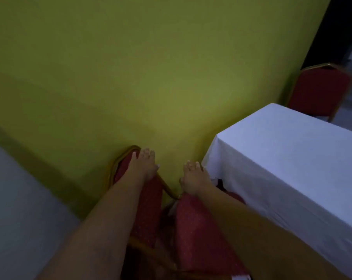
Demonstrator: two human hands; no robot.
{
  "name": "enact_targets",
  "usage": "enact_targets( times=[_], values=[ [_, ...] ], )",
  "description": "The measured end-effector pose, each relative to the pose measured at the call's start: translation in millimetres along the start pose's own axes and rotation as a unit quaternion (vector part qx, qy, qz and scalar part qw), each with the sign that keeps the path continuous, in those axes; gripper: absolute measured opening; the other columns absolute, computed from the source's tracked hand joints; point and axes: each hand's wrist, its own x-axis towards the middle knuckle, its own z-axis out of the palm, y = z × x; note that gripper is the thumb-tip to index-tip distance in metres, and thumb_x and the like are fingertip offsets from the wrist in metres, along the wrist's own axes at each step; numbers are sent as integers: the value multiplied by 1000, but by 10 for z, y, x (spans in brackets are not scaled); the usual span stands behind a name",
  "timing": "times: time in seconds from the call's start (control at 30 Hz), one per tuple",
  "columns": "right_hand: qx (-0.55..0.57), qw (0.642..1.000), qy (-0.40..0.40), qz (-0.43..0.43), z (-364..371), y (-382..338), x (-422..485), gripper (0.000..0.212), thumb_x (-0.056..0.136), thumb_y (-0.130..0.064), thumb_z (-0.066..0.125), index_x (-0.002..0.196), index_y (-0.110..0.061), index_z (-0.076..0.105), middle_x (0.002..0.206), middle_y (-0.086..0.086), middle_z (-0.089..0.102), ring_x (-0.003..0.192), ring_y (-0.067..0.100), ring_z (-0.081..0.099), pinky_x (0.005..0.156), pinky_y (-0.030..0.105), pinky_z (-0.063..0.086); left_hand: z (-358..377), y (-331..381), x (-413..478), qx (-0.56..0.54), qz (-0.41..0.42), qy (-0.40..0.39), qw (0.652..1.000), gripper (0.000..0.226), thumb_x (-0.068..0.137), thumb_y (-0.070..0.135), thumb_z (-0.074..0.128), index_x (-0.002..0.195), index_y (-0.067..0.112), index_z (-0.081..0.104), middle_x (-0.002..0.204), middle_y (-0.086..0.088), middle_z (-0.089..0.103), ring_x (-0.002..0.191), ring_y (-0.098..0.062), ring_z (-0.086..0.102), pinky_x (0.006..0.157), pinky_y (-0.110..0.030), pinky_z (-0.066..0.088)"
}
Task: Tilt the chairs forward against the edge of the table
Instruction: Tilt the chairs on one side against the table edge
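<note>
A red padded chair (197, 229) with a gold metal frame stands just below me, beside the white-clothed table (292, 158). My left hand (143, 165) lies over the top edge of the chair's backrest (148, 207), its fingers curled over it. My right hand (193, 178) holds the far edge of the other red cushion, close to the tablecloth's corner. Whether the chair touches the table is hidden by my right arm. A second red chair (320, 89) stands upright at the table's far end. The view is blurred.
A yellow wall (130, 67) fills the view ahead, close behind the chair. Pale floor (19, 199) shows at the lower left. A dark opening lies at the top right, beyond the second chair.
</note>
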Motion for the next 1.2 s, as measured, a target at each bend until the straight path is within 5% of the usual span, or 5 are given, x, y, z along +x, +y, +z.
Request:
enact_targets(
  times=[0.53,0.9,1.0,1.2],
  values=[
    [109,991,-71,-36,711,-1554,391,78,94,-63,15,152,-12,5,161,6,0,147,30,2,116,50,4,65,-1364,302,236,19,-20,971,57,101,13,25,150,9,-4,160,-12,-3,148,-26,0,119,-51,4],
    [306,950,63,4,885,-2160,365,70,95,-57,26,151,-16,17,160,1,17,141,22,26,114,42,22,352,-1767,501,240,185,54,951,70,95,18,41,151,18,-3,161,-9,-1,148,-25,1,118,-45,3],
    [272,960,59,14,921,-2286,345,91,86,-71,33,152,-15,5,161,2,8,142,23,21,115,44,21,361,-1827,553,233,206,59,949,69,94,26,44,151,17,6,160,-11,4,147,-25,4,118,-43,4],
    [187,982,39,6,944,-2319,347,102,84,-56,52,150,-10,-10,161,7,-3,143,24,18,115,48,15,388,-1822,579,216,209,62,952,61,96,25,40,150,16,12,159,-11,12,147,-24,11,119,-41,8]
  ],
)
